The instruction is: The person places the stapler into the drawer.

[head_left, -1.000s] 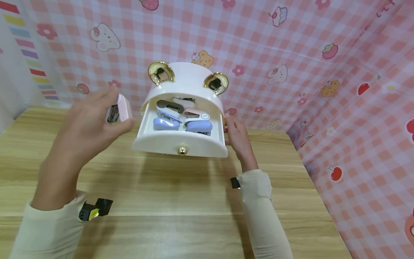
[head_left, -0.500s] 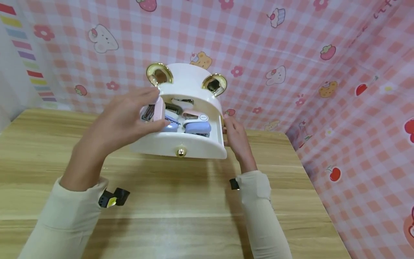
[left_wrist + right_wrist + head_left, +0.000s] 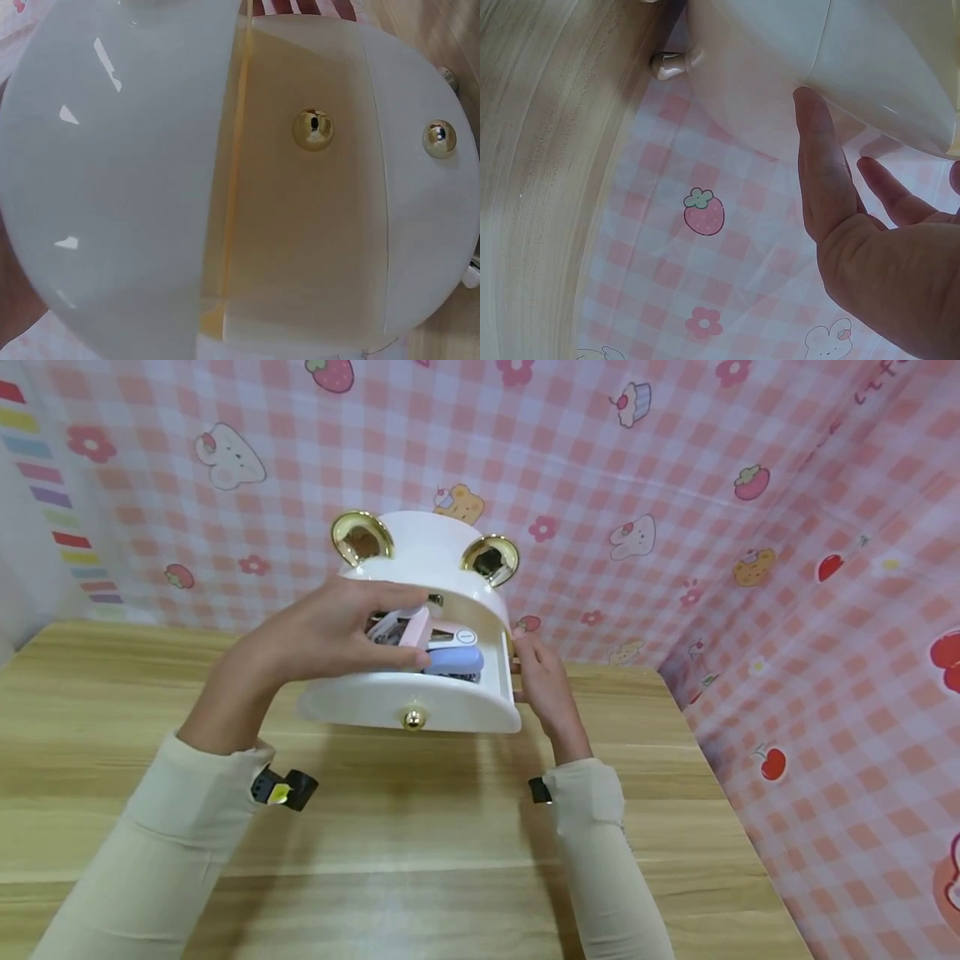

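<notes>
A white storage box [image 3: 431, 547] with gold-rimmed ears stands against the cloth, its curved-front drawer [image 3: 360, 702] pulled out. Over the drawer's left half, my left hand [image 3: 322, 631] pinches a pale pink mini stapler [image 3: 417, 628] between thumb and fingers. A blue mini stapler [image 3: 454, 660] and one with a round white label [image 3: 466, 637] lie on the drawer's right side; the left-side ones are mostly hidden by the hand. My right hand [image 3: 546, 685] rests against the box's right side. In the right wrist view its extended thumb [image 3: 817, 142] touches the white shell.
The box stands on a wood-grain table [image 3: 420, 843] with pink checked cloth [image 3: 570, 468] behind and at the right. A gold knob [image 3: 413, 719] sticks out of the drawer front. A small foot [image 3: 671, 64] shows under the box in the right wrist view.
My left hand has carried the pink stapler rightward from beside the box to over the open drawer, covering the left-side staplers. The right hand has stayed at the box's side.
</notes>
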Tool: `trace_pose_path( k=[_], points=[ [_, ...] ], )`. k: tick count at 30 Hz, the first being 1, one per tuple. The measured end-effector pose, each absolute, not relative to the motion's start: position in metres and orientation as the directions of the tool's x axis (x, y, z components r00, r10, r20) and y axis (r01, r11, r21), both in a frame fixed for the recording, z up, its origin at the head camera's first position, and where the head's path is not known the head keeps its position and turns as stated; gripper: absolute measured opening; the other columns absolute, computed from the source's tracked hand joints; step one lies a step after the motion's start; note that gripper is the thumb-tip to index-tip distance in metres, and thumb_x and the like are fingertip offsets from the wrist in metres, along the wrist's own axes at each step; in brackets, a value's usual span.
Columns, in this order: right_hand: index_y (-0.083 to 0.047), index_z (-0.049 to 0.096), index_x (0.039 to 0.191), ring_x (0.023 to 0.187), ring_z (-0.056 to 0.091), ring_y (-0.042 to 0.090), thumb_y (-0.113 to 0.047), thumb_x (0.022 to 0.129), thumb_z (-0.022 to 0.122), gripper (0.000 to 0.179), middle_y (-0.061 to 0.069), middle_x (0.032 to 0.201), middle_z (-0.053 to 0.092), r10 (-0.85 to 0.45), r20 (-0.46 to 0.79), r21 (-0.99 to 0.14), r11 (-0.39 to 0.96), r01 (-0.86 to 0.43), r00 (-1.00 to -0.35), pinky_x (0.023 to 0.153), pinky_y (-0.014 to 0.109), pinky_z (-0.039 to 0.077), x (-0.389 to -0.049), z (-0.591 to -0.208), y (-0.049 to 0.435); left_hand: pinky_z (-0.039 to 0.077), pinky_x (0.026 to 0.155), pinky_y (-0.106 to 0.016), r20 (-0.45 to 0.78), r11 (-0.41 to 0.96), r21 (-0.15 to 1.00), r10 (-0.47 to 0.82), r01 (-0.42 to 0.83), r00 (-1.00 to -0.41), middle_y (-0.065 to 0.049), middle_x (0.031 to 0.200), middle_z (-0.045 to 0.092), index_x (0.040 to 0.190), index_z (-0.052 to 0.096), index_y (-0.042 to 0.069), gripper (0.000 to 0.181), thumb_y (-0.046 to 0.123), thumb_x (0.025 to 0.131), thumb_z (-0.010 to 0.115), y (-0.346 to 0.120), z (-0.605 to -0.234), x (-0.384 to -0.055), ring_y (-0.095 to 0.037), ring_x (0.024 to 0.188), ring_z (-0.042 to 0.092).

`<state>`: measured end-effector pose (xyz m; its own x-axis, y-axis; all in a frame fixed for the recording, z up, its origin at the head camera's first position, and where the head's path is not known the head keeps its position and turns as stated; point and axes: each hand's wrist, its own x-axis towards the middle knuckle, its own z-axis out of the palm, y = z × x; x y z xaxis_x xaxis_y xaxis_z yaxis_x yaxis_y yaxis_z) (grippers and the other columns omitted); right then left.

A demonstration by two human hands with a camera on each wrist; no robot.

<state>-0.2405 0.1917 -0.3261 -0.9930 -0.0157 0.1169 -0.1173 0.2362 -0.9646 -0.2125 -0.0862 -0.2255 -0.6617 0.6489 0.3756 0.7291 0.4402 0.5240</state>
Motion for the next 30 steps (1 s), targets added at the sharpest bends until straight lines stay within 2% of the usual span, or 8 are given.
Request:
trace_pose_path(
  k=[1, 3, 6, 8, 15, 30],
  points=[
    [0.000, 0.060, 0.121, 0.106, 0.063, 0.031, -0.045, 0.107, 0.041, 0.050, 0.019, 0.121, 0.060, -0.014, 0.118, -0.965, 0.233, -0.118, -0.993, 0.074, 0.044, 0.061, -0.241, -0.326, 0.191, 0.049, 0.076, -0.033, 0.368, 0.436, 0.532, 0.652, 0.725, -0.663, -0.001, 0.110, 0.067, 0.122, 0.070, 0.011, 0.040, 0.024, 0.087, 0.083, -0.086, -0.226, -0.213, -0.015, 0.090, 0.058],
    [0.000, 0.060, 0.120, 0.105, 0.063, 0.031, -0.044, 0.107, 0.042, 0.050, 0.019, 0.120, 0.060, -0.013, 0.122, -0.966, 0.226, -0.122, -0.992, 0.073, 0.044, 0.061, -0.241, -0.326, 0.191, 0.051, 0.081, -0.034, 0.350, 0.445, 0.535, 0.657, 0.718, -0.668, -0.001, 0.114, 0.068, 0.123, 0.070, 0.011, 0.041, 0.024, 0.087, 0.083, -0.084, -0.227, -0.215, -0.015, 0.096, 0.060],
    [0.000, 0.061, 0.119, 0.104, 0.064, 0.029, -0.043, 0.108, 0.042, 0.048, 0.018, 0.119, 0.060, -0.018, 0.126, -0.969, 0.214, -0.127, -0.992, 0.073, 0.043, 0.061, -0.241, -0.326, 0.190, 0.049, 0.100, -0.041, 0.322, 0.468, 0.533, 0.658, 0.705, -0.680, -0.008, 0.137, 0.062, 0.133, 0.066, 0.005, 0.054, 0.025, 0.087, 0.083, -0.082, -0.227, -0.217, -0.022, 0.122, 0.059],
    [-0.001, 0.061, 0.119, 0.104, 0.063, 0.030, -0.042, 0.108, 0.042, 0.047, 0.018, 0.118, 0.060, -0.025, 0.129, -0.969, 0.209, -0.131, -0.991, 0.074, 0.044, 0.061, -0.240, -0.326, 0.188, 0.041, 0.110, -0.046, 0.309, 0.491, 0.514, 0.659, 0.704, -0.685, -0.013, 0.147, 0.055, 0.138, 0.061, 0.001, 0.061, 0.025, 0.087, 0.083, -0.081, -0.228, -0.218, -0.028, 0.135, 0.050],
    [0.000, 0.060, 0.120, 0.110, 0.061, 0.037, -0.042, 0.108, 0.040, 0.048, 0.020, 0.122, 0.058, -0.035, 0.128, -0.970, 0.203, -0.132, -0.991, 0.080, 0.052, 0.059, -0.239, -0.324, 0.186, 0.035, 0.115, -0.046, 0.279, 0.529, 0.477, 0.666, 0.702, -0.692, -0.017, 0.148, 0.052, 0.140, 0.056, -0.005, 0.064, 0.025, 0.089, 0.081, -0.078, -0.228, -0.221, -0.032, 0.141, 0.044],
    [-0.001, 0.060, 0.124, 0.111, 0.061, 0.035, -0.041, 0.109, 0.040, 0.047, 0.019, 0.124, 0.059, -0.038, 0.116, -0.967, 0.223, -0.122, -0.992, 0.081, 0.051, 0.059, -0.240, -0.323, 0.187, 0.033, 0.116, -0.048, 0.256, 0.586, 0.401, 0.666, 0.704, -0.700, -0.020, 0.147, 0.053, 0.140, 0.057, -0.004, 0.057, 0.029, 0.095, 0.073, -0.072, -0.229, -0.227, -0.037, 0.139, 0.045]
  ],
)
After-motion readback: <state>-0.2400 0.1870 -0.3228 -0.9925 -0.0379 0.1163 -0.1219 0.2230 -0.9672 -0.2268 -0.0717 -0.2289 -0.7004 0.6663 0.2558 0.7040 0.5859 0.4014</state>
